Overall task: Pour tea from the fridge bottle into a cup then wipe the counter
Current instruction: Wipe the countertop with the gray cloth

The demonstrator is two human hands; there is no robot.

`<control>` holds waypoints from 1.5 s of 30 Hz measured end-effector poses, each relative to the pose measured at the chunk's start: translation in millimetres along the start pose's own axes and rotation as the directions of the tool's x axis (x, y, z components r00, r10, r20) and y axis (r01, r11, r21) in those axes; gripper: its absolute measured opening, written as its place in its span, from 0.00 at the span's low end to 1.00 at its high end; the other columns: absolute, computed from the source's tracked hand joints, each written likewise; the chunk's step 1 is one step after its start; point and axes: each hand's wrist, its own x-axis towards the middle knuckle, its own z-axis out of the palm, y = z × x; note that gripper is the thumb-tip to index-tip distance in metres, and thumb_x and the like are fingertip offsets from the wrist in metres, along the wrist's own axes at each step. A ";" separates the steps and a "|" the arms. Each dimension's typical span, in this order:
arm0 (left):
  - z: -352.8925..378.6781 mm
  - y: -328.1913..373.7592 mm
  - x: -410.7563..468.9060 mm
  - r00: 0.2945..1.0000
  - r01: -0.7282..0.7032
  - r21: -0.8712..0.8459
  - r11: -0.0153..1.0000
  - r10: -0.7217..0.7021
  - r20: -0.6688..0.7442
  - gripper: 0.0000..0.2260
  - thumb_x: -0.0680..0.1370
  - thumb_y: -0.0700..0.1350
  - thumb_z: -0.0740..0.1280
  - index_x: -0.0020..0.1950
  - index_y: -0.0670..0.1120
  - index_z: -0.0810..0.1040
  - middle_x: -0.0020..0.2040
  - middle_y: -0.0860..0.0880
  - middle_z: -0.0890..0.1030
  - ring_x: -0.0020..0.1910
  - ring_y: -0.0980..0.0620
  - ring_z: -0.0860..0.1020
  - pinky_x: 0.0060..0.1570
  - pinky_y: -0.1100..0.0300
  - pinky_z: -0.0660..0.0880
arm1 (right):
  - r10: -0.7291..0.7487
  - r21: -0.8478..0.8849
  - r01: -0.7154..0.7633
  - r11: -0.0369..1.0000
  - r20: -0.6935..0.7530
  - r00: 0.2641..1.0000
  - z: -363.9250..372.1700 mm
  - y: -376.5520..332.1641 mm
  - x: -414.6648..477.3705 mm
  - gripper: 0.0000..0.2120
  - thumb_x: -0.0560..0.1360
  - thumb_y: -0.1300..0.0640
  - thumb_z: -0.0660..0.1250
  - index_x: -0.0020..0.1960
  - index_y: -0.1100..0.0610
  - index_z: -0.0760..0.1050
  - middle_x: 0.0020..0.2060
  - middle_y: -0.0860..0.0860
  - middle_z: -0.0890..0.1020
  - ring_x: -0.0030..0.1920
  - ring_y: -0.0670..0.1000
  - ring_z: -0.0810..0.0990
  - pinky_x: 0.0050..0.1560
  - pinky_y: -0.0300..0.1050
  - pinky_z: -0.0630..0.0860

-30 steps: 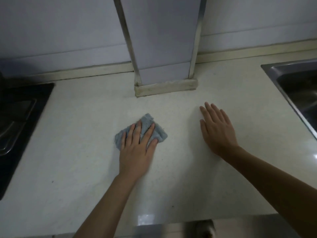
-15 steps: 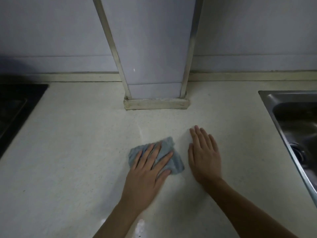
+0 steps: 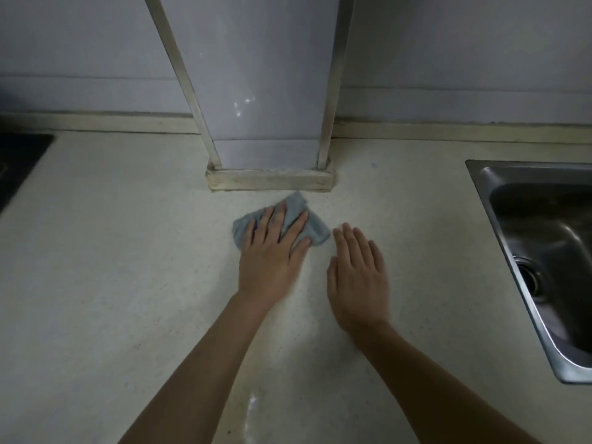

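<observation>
I see the left hand pressing a grey-blue cloth flat on the pale counter, just in front of the base of the wall pillar.

The cloth is crumpled. Its long axis runs about left to right across the counter, and one folded corner points away from me, toward the pillar base. The left hand lies on top of it with straight, spread fingers that grip nothing; the cloth shows beyond the fingertips and on both sides of them. The right hand lies flat on the bare counter with straight fingers close together, just beside the right end of the cloth. I cannot tell if its forefinger touches the cloth. The two hands are apart. A steel sink is at the right and a dark cooktop at the far left.
</observation>
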 end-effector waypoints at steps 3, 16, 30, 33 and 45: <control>0.0 -7.7 -27.9 0.979 -0.198 0.027 0.980 0.196 0.047 0.24 0.83 0.57 0.49 0.79 0.52 0.60 0.79 0.45 0.60 0.79 0.45 0.57 0.77 0.49 0.49 | -0.008 -0.001 0.008 1.000 0.011 1.000 -0.2 -0.9 -1.9 0.27 0.81 0.49 0.45 0.77 0.58 0.56 0.76 0.56 0.60 0.76 0.53 0.56 0.75 0.55 0.57; -4.9 -20.6 19.7 0.999 0.014 -0.029 0.999 -0.013 0.040 0.28 0.81 0.62 0.40 0.80 0.56 0.55 0.81 0.47 0.52 0.80 0.44 0.49 0.77 0.50 0.41 | 0.001 -0.005 -0.001 1.000 0.019 1.000 -2.2 1.1 -1.3 0.26 0.81 0.50 0.44 0.77 0.58 0.54 0.76 0.55 0.58 0.77 0.53 0.53 0.75 0.55 0.56; 7.5 8.2 -47.9 0.991 -0.132 0.013 0.991 0.132 0.018 0.25 0.83 0.60 0.46 0.80 0.57 0.54 0.81 0.48 0.55 0.80 0.46 0.52 0.77 0.47 0.48 | -0.002 -0.022 0.002 1.000 -0.005 1.000 -4.8 0.5 -0.9 0.29 0.80 0.49 0.40 0.76 0.59 0.59 0.75 0.56 0.63 0.76 0.54 0.58 0.74 0.54 0.58; 3.7 -2.9 -89.0 0.996 -0.086 -0.026 0.996 0.086 -0.012 0.24 0.84 0.59 0.46 0.79 0.54 0.59 0.80 0.47 0.58 0.79 0.46 0.56 0.76 0.46 0.52 | -0.033 -0.013 0.033 0.999 -0.007 0.999 -7.9 -1.8 -3.5 0.30 0.79 0.50 0.38 0.74 0.60 0.62 0.73 0.57 0.66 0.74 0.54 0.62 0.74 0.53 0.59; -22.4 -51.9 -170.0 0.941 0.334 -0.062 0.940 -0.337 -0.042 0.26 0.83 0.60 0.42 0.80 0.57 0.54 0.80 0.46 0.55 0.79 0.45 0.52 0.77 0.44 0.47 | -0.139 -0.011 0.139 0.990 -0.051 0.989 -23.0 -37.6 -75.7 0.26 0.80 0.53 0.41 0.76 0.58 0.59 0.75 0.55 0.62 0.76 0.53 0.57 0.75 0.55 0.56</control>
